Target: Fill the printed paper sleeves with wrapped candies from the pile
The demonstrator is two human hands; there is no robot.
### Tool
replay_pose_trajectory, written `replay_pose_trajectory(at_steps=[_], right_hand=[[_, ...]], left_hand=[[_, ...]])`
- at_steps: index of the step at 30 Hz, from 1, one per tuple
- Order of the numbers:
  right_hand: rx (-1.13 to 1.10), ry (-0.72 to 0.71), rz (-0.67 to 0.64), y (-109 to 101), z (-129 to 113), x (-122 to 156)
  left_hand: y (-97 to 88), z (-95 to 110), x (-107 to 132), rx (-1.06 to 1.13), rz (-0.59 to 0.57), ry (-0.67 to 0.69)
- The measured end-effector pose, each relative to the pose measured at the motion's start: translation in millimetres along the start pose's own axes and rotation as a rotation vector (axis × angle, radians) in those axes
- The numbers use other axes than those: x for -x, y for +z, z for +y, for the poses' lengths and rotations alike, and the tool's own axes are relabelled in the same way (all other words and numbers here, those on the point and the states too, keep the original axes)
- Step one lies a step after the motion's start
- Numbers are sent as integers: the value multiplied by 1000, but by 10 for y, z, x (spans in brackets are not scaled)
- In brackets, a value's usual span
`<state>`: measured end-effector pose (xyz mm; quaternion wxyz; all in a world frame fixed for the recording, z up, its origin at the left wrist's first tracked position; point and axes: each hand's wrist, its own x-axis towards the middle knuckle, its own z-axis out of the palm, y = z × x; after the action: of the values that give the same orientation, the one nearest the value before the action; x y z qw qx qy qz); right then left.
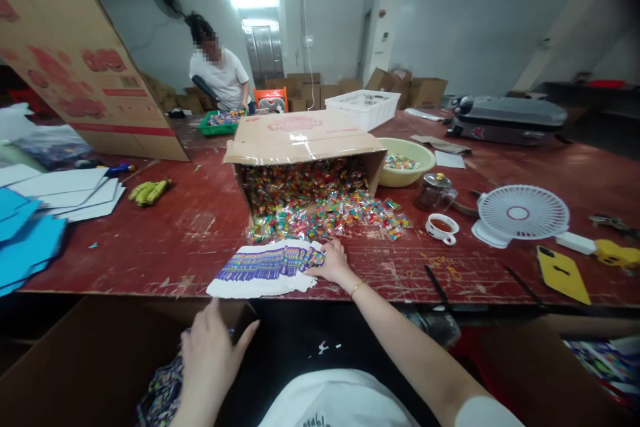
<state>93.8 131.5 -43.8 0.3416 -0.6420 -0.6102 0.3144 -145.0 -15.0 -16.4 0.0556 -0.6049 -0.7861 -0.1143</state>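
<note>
Nearest the camera, the left hand hangs below the desk edge, fingers curled over the rim of a brown carton and pressing on a bundle of patterned bags inside it; what exactly it grips is hidden by the hand itself and by the frame's bottom edge. Just beyond it, on the desk's near edge, lies a fanned stack of flat printed bags, white with purple and blue print. Its long axis runs left to right along the desk edge, the coloured ends pointing right. The right hand rests palm down on that right end, fingers spread flat, pinning rather than clutching.

Directly behind the stack, a tipped cardboard box opens toward the camera, spilling wrapped candies onto the desk up to the stack's far edge. Right of the box stand a pale bowl, a small cup and a white fan. Far behind the box, another person works at a green tray.
</note>
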Motion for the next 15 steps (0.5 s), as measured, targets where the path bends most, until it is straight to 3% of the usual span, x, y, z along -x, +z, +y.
replay_pose_trajectory(at_steps=[2,4,6,8,12,15], right_hand=[[-31,8,-4,-76,42,-122],[-79,-5,1,-196,34,-40],[-137,-32,-11,-365,1,209],[-264,-55,-67,-574,-41,538],[-670,-127,-324,-987,-127,1038],[-472,-236,-450,-1152,-174,1111]], left_hand=[[63,317,-53,137,29,170],[104,710,-90,268,68,318],[122,1061,-94,378,102,414],[124,1296,-60,474,55,450],[68,1420,75,646,-215,508],[-52,1375,169,709,-371,557]])
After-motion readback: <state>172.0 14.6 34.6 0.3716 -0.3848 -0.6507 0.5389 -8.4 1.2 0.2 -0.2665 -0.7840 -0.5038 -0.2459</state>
